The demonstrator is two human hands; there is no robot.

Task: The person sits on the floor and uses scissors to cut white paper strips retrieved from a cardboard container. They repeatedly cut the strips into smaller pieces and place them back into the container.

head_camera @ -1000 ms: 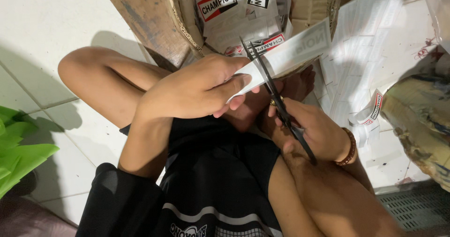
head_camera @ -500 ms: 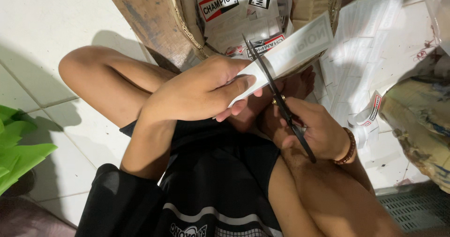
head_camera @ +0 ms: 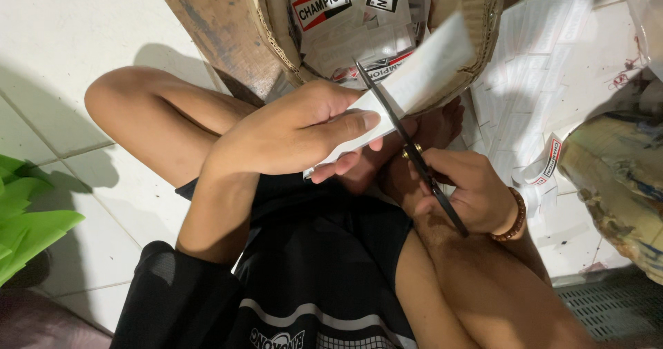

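We see the left hand (head_camera: 297, 131) gripping a long white paper strip (head_camera: 421, 76), thumb on top and fingers curled beneath, holding it slanted over the lap. The right hand (head_camera: 466, 194) is closed around the handles of black scissors (head_camera: 407, 145) (a beaded bracelet (head_camera: 514, 218) sits on that wrist). The blades are slightly apart, crossing the strip just beside the left thumb. Behind the hands, an open cardboard box (head_camera: 228, 31) holds printed labels (head_camera: 324, 4). White sheets (head_camera: 552, 80) lie on the tiled floor (head_camera: 62, 52) to the right; green paper (head_camera: 27, 218) lies far left.
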